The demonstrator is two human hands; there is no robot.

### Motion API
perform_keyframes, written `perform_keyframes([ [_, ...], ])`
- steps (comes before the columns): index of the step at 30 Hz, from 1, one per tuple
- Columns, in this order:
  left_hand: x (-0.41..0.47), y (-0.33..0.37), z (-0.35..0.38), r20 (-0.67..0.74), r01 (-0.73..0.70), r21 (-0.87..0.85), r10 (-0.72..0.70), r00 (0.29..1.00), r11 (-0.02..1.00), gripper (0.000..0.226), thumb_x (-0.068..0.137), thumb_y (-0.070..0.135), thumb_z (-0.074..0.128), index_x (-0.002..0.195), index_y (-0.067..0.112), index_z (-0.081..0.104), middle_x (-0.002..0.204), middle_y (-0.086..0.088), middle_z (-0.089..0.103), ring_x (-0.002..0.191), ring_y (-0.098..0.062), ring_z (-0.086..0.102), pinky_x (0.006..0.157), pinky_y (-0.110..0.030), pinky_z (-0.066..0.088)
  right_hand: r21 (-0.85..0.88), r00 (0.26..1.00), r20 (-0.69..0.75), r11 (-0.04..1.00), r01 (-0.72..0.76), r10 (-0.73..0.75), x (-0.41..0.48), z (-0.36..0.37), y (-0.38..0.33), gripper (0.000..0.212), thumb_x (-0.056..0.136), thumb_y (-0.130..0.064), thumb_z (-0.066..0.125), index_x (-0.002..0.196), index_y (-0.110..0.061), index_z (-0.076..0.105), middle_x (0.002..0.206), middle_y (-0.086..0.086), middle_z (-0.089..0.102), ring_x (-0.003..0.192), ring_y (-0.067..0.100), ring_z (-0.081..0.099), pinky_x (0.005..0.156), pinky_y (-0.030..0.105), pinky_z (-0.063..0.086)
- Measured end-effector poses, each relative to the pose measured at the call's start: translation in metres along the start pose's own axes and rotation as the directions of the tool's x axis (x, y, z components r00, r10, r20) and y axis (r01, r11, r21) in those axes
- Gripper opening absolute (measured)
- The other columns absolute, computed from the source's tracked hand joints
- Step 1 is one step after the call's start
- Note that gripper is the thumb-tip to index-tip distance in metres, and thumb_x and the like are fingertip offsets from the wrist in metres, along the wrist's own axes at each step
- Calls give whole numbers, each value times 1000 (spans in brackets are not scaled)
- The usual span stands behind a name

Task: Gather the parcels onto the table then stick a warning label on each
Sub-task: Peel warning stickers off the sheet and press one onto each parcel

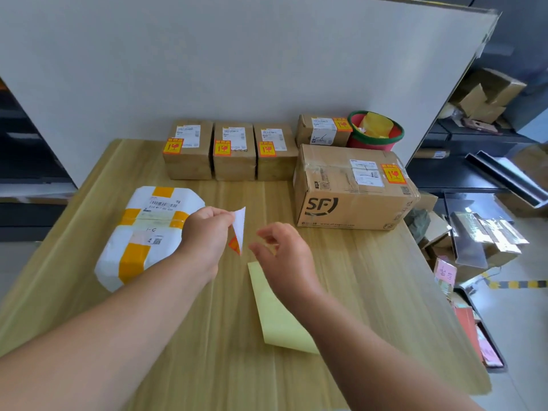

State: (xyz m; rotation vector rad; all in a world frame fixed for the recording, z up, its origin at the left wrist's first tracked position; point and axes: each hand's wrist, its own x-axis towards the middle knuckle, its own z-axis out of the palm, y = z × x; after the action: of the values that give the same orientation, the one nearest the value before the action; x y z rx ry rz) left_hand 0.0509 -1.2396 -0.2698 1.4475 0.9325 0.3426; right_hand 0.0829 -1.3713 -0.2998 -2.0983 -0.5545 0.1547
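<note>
Centre frame, left hand [204,232] pinches the flimsy, sticky warning label [239,223] by its top edge, likely the safest spot; right hand [284,253] half-curled, hold unclear.

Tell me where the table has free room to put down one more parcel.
Bare wood lies between the white parcel and the SF box, in front of the three small boxes. Another patch is in front of the SF box, right of the yellow sheet. The back edge is crowded.
</note>
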Motion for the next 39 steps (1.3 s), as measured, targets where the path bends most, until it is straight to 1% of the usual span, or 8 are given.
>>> perform_keyframes([
  [4, 2, 1, -12, 68, 60, -71, -55, 996, 996, 10, 86, 16, 56, 77, 15, 59, 80, -8, 65, 76, -23, 57, 79, -36, 47, 67, 1000, 5, 997, -29, 29, 6, 24, -24, 15, 84, -31, 68, 89, -33, 54, 94, -15, 56, 88, -5, 51, 72, 14, 42],
  [12, 17, 3, -50, 168, 156, -191, -124, 978, 969, 8, 88, 13, 56, 81, 11, 58, 73, -6, 61, 66, -18, 58, 67, -33, 52, 104, 995, -5, 990, -96, 97, 21, 75, -50, 8, 86, -22, 61, 81, -27, 57, 86, -8, 63, 76, 4, 61, 69, 28, 51],
  [18, 46, 8, -90, 253, 188, -193, -136, 958, 963, 7, 87, 21, 58, 88, 14, 60, 74, -1, 64, 70, -16, 62, 71, -34, 50, 238, 986, -8, 958, -159, 165, 38, 107, -71, 18, 88, -12, 57, 76, -26, 59, 71, -13, 67, 64, -1, 61, 56, 16, 47],
  [21, 69, 12, -115, 247, 141, -167, -97, 964, 976, 7, 86, 24, 59, 86, 18, 62, 79, 1, 65, 76, -15, 61, 69, -31, 46, 292, 963, -50, 926, -240, 265, 50, 116, -78, 19, 88, -13, 59, 72, -23, 59, 55, -16, 60, 47, -2, 50, 43, 11, 36],
  [29, 128, 5, -186, 70, 4, -38, -2, 998, 999, 12, 85, 11, 56, 78, 19, 61, 75, -1, 60, 73, -16, 54, 70, -28, 44, 444, 881, -6, 791, -422, 473, 71, 142, -82, 18, 89, -6, 57, 74, -16, 58, 61, 1, 58, 53, 11, 52, 55, 27, 47],
  [33, 135, -9, -202, 121, -98, 90, 87, 989, 991, 6, 86, 12, 57, 86, 14, 62, 77, 0, 59, 73, -14, 54, 72, -29, 46, 422, 871, 89, 774, -472, 483, 66, 164, -84, 16, 89, -4, 57, 75, -13, 59, 57, -3, 60, 49, 8, 52, 50, 22, 42],
  [37, 138, -25, -216, 189, -201, 179, 167, 968, 963, 6, 87, 11, 57, 87, 12, 62, 72, 2, 56, 66, -10, 51, 50, -9, 41, 361, 856, 147, 779, -513, 496, 59, 183, -88, 17, 87, -5, 60, 73, -15, 59, 62, -1, 59, 55, 11, 52, 54, 24, 43],
  [39, 140, -32, -222, 223, -229, 228, 178, 958, 947, 6, 87, 12, 57, 86, 15, 62, 70, 6, 57, 65, -7, 51, 52, -12, 42, 339, 855, 164, 786, -517, 492, 57, 192, -90, 18, 86, -5, 61, 72, -16, 60, 64, -1, 59, 59, 12, 53, 58, 25, 42],
])
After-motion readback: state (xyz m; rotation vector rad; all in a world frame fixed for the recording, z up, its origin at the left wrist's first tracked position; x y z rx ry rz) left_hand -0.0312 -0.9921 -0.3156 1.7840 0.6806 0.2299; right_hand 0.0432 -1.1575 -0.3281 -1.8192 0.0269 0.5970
